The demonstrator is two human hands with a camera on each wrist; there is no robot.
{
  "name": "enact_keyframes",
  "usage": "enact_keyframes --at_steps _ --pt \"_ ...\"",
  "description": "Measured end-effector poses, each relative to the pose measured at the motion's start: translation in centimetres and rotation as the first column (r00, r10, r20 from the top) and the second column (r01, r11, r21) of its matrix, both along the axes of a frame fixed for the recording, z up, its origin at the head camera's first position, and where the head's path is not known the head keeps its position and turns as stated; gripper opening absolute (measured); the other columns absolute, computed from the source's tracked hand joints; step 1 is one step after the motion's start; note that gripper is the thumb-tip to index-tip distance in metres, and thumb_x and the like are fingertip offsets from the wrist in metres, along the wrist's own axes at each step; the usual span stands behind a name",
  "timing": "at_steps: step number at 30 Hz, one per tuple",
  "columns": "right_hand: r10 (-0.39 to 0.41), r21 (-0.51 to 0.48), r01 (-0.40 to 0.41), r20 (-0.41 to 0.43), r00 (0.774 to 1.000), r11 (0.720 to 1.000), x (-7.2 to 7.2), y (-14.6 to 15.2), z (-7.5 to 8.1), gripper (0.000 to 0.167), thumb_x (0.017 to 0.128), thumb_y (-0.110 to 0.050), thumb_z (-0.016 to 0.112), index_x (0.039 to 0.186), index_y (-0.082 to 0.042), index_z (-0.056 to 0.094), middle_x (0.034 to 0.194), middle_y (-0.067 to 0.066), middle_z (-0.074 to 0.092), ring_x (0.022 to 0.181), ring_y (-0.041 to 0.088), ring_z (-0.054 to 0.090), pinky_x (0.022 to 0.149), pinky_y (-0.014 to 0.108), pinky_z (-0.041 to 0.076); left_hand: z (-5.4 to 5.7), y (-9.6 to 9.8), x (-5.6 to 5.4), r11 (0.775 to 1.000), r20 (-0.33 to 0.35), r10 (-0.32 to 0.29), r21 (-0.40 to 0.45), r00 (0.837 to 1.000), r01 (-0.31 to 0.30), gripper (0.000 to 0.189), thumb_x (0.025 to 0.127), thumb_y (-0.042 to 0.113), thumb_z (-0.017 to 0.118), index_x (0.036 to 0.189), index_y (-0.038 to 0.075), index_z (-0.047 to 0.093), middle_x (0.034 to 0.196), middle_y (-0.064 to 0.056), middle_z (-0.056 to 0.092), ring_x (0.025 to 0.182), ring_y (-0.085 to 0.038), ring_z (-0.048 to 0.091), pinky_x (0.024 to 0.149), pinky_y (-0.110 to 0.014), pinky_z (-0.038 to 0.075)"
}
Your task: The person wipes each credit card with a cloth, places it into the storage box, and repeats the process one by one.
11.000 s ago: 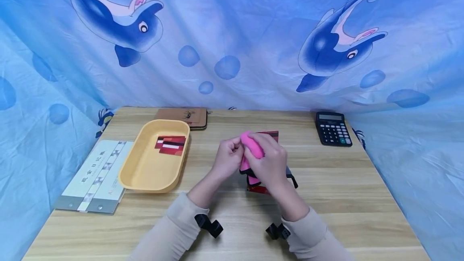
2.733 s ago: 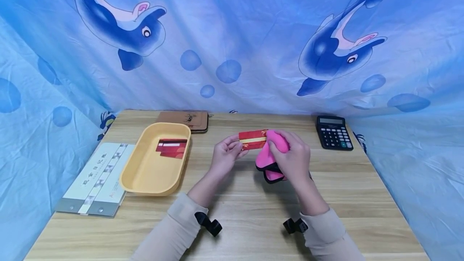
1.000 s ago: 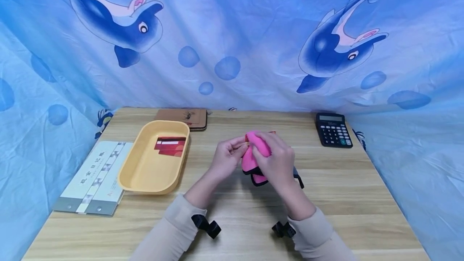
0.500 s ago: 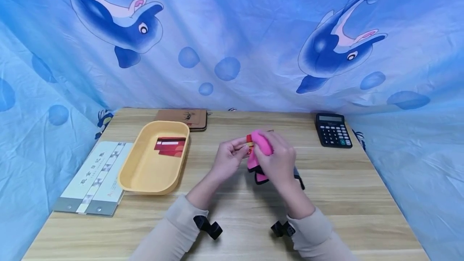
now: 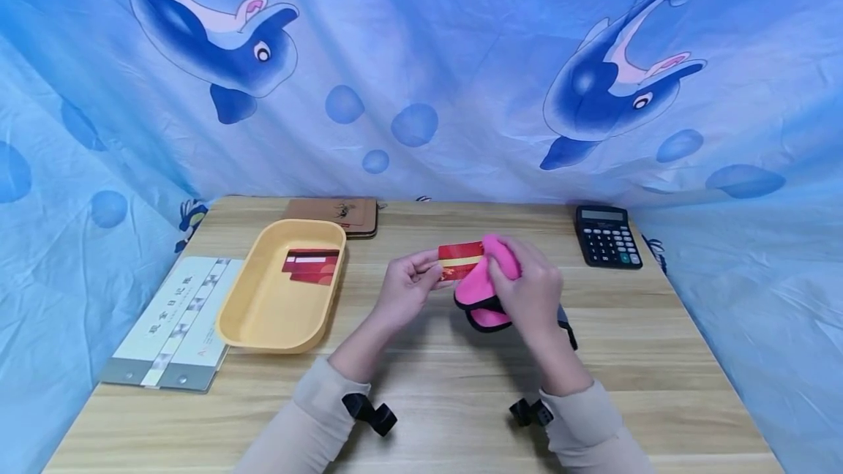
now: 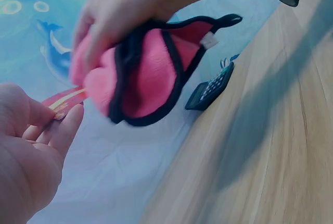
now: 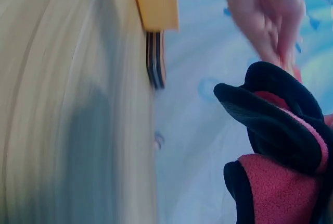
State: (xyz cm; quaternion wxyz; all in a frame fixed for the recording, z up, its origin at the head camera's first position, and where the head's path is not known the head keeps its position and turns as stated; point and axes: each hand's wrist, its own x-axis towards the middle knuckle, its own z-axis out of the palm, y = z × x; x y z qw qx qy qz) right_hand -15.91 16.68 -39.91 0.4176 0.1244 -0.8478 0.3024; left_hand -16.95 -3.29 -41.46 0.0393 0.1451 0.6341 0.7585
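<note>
My left hand (image 5: 410, 285) pinches the left end of a red card (image 5: 461, 260) with a yellow band, held above the table. My right hand (image 5: 532, 287) grips a pink cleaning cloth (image 5: 476, 291) with black edging, folded over the card's right end, which it hides. The cloth's grey underside shows by the right wrist. In the left wrist view, a black hanging loop (image 6: 230, 21) and a small white tag (image 6: 209, 39) show on the cloth. The right wrist view shows the cloth's loose black-edged folds (image 7: 281, 182) hanging down.
Left of the hands stands a yellow tray (image 5: 263, 313) with several red cards (image 5: 312, 267) in it. A cash journal book (image 5: 167, 320) lies beyond its left side. Behind the tray is a brown wallet-like case (image 5: 358, 216); a black calculator (image 5: 607, 237) lies at back right.
Over the last half second, my right hand and the cloth have slid rightward along the card, uncovering more of its face. My left hand keeps its pinch at about the same spot.
</note>
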Motion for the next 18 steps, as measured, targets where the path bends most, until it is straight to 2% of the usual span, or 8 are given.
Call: enact_keyframes --at_steps 3,6,10,13,16,18 --pt "-0.031 -0.009 0.031 0.027 0.999 0.999 -0.2 1.3 -0.4 0.033 0.081 -0.012 0.083 0.112 -0.001 0.076 0.104 0.017 0.075 0.094 0.034 0.073 0.078 0.051 0.062 0.1 -0.5 0.0 1.000 0.029 -0.001 0.015 1.000 0.001 0.033 0.100 -0.009 0.054 0.133 -0.016 0.055 0.126 -0.032 0.063 0.107 -0.036 0.070 0.087 -0.036 0.060" --pt "-0.030 -0.028 0.031 0.024 0.999 0.999 -0.3 2.2 -0.7 0.033 0.080 -0.011 0.084 0.111 -0.001 0.076 0.104 0.017 0.075 0.094 0.033 0.073 0.079 0.051 0.061 0.0 -0.9 -0.1 1.000 0.051 0.012 0.010 0.999 -0.013 0.036 0.100 -0.009 0.054 0.135 -0.014 0.054 0.124 -0.031 0.064 0.105 -0.030 0.071 0.087 -0.038 0.060" --pt "-0.022 -0.060 0.022 -0.001 1.000 0.998 -0.5 3.0 -0.9 0.031 0.078 -0.009 0.085 0.107 -0.001 0.077 0.101 0.017 0.076 0.090 0.034 0.073 0.075 0.051 0.060 0.0 -1.3 -0.3 0.999 0.056 0.030 0.031 0.998 -0.031 0.045 0.098 -0.010 0.056 0.143 -0.002 0.050 0.107 -0.029 0.069 0.089 -0.019 0.071 0.088 -0.046 0.059" --pt "-0.024 -0.085 0.023 -0.011 1.000 0.996 -0.5 3.4 -0.9 0.032 0.077 -0.007 0.085 0.107 0.000 0.077 0.099 0.017 0.076 0.088 0.035 0.073 0.071 0.051 0.060 0.0 -1.6 -0.4 0.998 0.040 0.048 0.028 0.998 -0.049 0.041 0.098 -0.011 0.055 0.138 -0.002 0.054 0.103 -0.029 0.069 0.084 -0.015 0.070 0.087 -0.044 0.060" --pt "-0.036 -0.114 0.035 -0.006 0.999 0.993 -0.4 3.7 -0.7 0.032 0.077 -0.006 0.085 0.106 0.000 0.077 0.098 0.017 0.076 0.086 0.035 0.073 0.068 0.051 0.059 0.0 -1.8 -0.4 0.998 0.025 0.061 -0.009 0.998 -0.061 0.030 0.099 -0.009 0.054 0.128 -0.009 0.062 0.117 -0.029 0.067 0.091 -0.014 0.072 0.087 -0.037 0.061" --pt "-0.046 -0.121 0.047 0.005 0.999 0.992 -0.3 3.8 -0.6 0.032 0.077 -0.007 0.086 0.106 0.001 0.077 0.098 0.017 0.076 0.086 0.034 0.073 0.068 0.048 0.058 -0.1 -1.9 -0.4 0.997 0.024 0.067 -0.034 0.997 -0.067 0.030 0.100 -0.010 0.050 0.127 -0.011 0.064 0.128 -0.028 0.063 0.098 -0.017 0.072 0.088 -0.032 0.060"
